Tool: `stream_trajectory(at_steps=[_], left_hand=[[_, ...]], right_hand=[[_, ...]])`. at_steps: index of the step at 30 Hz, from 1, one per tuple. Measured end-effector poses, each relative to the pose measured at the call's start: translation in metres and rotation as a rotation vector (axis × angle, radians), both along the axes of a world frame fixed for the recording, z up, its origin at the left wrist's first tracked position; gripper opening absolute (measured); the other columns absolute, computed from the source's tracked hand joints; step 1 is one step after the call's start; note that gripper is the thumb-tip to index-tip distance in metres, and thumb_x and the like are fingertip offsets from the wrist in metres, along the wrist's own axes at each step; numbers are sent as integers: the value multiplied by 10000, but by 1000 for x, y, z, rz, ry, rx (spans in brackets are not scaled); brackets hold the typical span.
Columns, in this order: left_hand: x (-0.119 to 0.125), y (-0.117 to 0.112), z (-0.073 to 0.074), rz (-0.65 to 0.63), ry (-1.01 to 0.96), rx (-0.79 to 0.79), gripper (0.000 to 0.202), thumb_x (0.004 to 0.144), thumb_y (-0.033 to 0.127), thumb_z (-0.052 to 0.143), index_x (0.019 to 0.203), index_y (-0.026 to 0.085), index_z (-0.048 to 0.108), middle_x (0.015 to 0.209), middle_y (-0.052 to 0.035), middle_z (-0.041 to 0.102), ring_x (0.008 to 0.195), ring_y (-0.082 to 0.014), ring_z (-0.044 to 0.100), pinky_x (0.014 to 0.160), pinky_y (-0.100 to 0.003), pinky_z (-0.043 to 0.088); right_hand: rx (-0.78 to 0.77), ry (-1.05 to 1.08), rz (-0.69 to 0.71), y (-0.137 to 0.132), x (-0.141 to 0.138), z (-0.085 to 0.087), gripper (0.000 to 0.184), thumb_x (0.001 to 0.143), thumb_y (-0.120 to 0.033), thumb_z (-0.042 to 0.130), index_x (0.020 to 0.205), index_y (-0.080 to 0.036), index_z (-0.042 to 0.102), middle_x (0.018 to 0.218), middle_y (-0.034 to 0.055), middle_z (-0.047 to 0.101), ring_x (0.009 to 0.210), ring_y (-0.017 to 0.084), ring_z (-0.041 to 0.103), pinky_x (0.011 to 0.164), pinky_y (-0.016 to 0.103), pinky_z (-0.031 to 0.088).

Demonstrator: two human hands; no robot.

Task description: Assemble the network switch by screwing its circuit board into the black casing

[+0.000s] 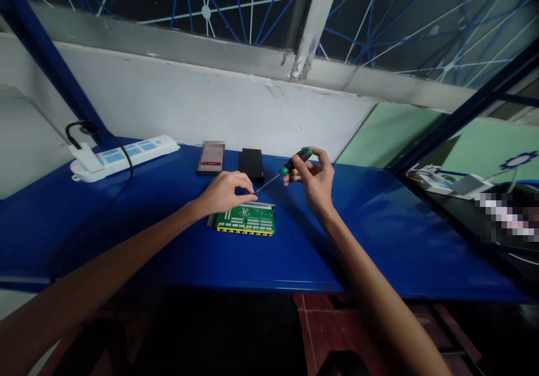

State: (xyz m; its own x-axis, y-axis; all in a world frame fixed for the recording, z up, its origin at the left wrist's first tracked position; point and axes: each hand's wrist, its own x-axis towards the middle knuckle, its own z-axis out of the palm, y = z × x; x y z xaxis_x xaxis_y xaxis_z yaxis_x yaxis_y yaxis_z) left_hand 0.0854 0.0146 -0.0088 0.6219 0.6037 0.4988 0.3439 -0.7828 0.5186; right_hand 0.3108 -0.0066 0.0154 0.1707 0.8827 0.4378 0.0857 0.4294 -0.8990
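A green circuit board [246, 219] lies flat on the blue table [168, 241], seated in a grey metal frame. My left hand [223, 192] rests at the board's far edge, its fingers pinched together near the screwdriver's tip; what they pinch is too small to make out. My right hand [311, 179] grips a screwdriver [290, 165] with a green and black handle. Its thin shaft slants down and left toward the board's far edge, close to my left fingertips.
A white power strip [122, 156] with a black cable [126, 174] lies at the back left. A small dark box with a pink label [210, 158] and a black box [251, 164] stand behind the board. Papers and clutter [446, 180] fill the right side. A white wall backs the table.
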Motion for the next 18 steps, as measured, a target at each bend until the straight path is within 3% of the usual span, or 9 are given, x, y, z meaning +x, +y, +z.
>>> stream_trajectory(at_steps=[18], left_hand=[[0,-2,1,56,19,92,171,818,315,690,757,162,735,838,-65,706,762,-171,638,693,-310,506]], right_hand=[[23,-21,11,-8,-4,4,477,784,-527,671,1087,-281,395,764,-2,678,633,198,691,564,347,577]])
